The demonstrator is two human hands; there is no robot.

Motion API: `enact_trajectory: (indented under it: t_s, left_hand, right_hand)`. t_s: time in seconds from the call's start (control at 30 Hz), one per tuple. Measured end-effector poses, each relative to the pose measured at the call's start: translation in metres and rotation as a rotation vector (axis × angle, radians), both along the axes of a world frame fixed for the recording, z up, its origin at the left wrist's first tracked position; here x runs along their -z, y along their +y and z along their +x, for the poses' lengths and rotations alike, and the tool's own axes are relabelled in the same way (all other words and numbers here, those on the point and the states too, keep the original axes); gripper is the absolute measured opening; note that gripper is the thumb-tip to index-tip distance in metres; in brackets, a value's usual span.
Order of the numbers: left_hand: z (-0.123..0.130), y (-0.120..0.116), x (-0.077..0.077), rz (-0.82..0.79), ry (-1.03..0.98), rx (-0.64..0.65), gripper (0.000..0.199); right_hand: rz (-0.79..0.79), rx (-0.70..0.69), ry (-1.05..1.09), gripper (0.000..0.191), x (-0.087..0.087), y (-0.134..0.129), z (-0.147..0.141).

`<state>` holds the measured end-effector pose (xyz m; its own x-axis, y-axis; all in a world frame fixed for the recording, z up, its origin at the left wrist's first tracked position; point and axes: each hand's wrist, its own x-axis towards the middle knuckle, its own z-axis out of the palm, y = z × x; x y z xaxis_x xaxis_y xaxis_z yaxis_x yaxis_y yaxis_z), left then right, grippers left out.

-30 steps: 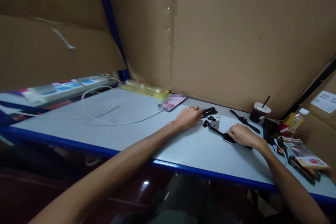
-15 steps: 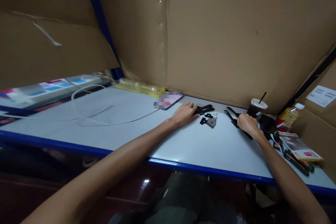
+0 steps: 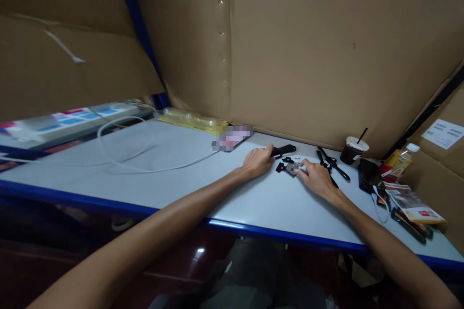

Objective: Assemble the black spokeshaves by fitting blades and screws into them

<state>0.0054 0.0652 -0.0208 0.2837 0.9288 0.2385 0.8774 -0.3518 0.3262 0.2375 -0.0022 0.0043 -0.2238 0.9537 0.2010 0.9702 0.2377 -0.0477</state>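
My left hand [image 3: 258,161] is closed around one end of a black tool [image 3: 285,150] that looks like a spokeshave body; its far handle, with a hole at the tip, sticks out to the right. Just in front lie small loose parts: a grey metal plate [image 3: 291,169], a black notched piece [image 3: 280,167] and another small black piece [image 3: 288,160]. My right hand [image 3: 316,177] is at the right edge of the grey plate, thumb and forefinger apart; whether they touch it I cannot tell. Behind that hand lie more black long-handled tools [image 3: 337,168], partly hidden.
At the back right stand a lidded drink cup [image 3: 355,149] and a bottle [image 3: 406,155]. Nearer are a black box-like item [image 3: 369,174], a packet [image 3: 416,203] and dark green tools [image 3: 409,226]. A phone [image 3: 232,138] on a white cable [image 3: 163,170] lies left. Cardboard [image 3: 308,58] walls the back.
My right hand has let go of the black tools at the right and moved left to the small parts. My left hand has shifted its hold slightly on its black tool.
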Motion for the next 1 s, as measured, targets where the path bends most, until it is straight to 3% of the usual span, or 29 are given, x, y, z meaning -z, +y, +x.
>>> enact_trajectory:
  t_s: [0.17, 0.33, 0.4, 0.53, 0.67, 0.83, 1.0]
  left_hand:
    - [0.002, 0.000, 0.001, -0.030, -0.156, -0.026, 0.026]
    - [0.002, 0.001, -0.004, -0.053, -0.331, 0.035, 0.019]
    - [0.002, -0.002, -0.007, -0.065, -0.434, 0.133, 0.020]
    - [0.003, -0.016, -0.014, -0.196, -0.606, 0.491, 0.033]
    - [0.006, -0.035, -0.020, -0.232, -0.348, 0.618, 0.033]
    - [0.007, -0.045, -0.025, -0.130, -0.044, 0.567, 0.036]
    - [0.009, -0.049, -0.024, -0.104, 0.067, 0.496, 0.038]
  right_hand:
    - [0.046, -0.079, 0.025, 0.032, 0.009, -0.001, -0.011]
    - [0.044, -0.161, 0.100, 0.024, 0.010, 0.003, -0.006]
    - [0.033, -0.171, 0.146, 0.021, 0.012, 0.007, -0.003]
    - [-0.014, -0.139, 0.324, 0.021, 0.019, 0.020, 0.009]
    - [-0.092, -0.205, 0.600, 0.029, 0.029, 0.038, 0.024]
    - [-0.248, -0.206, 0.842, 0.039, 0.033, 0.052, 0.034]
    - [-0.215, -0.107, 1.032, 0.034, 0.016, 0.038, 0.029]
